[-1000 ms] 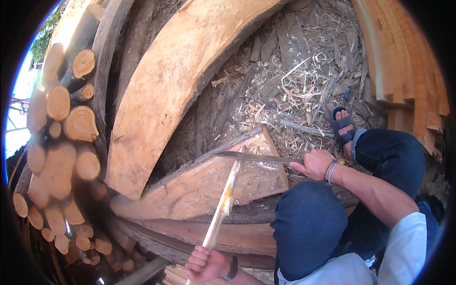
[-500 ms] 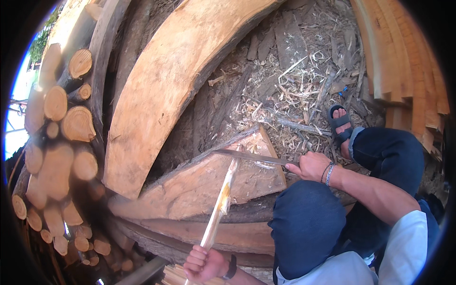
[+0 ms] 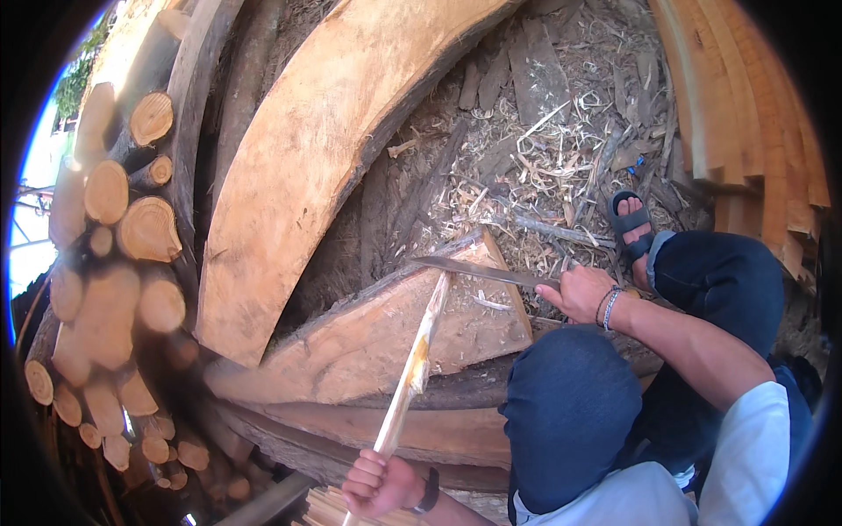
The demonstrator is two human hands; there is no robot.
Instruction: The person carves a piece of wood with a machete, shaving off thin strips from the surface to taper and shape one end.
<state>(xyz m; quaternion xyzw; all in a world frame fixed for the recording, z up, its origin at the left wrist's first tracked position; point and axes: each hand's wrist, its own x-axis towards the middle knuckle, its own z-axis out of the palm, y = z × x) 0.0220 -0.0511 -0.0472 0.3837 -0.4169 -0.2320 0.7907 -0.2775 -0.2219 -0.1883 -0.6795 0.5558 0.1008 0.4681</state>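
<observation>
My left hand (image 3: 381, 484) is closed around the lower part of a pale wooden stick (image 3: 410, 377), which slants up and away with its far end on a thick wedge-shaped slab (image 3: 351, 342). Partway up, the stick has a yellowish patch and rough splinters. In my right hand (image 3: 586, 294) is the handle of a long knife (image 3: 491, 273). Its blade points left and lies across the stick's far end, over the slab; whether the edge touches the wood I cannot tell. Small shavings rest on the slab beside the stick.
A large curved plank (image 3: 298, 167) lies beyond the slab. Cut logs (image 3: 149, 228) are stacked at the left, and sawn boards (image 3: 745, 114) stand at the far right. Wood shavings (image 3: 548, 162) litter the ground by my sandalled foot (image 3: 631, 226). Thin strips (image 3: 329, 507) lie at the bottom.
My right hand has shifted slightly right and up, toward the stick's far end, carrying the knife. My left hand keeps its grip on the stick, almost in place.
</observation>
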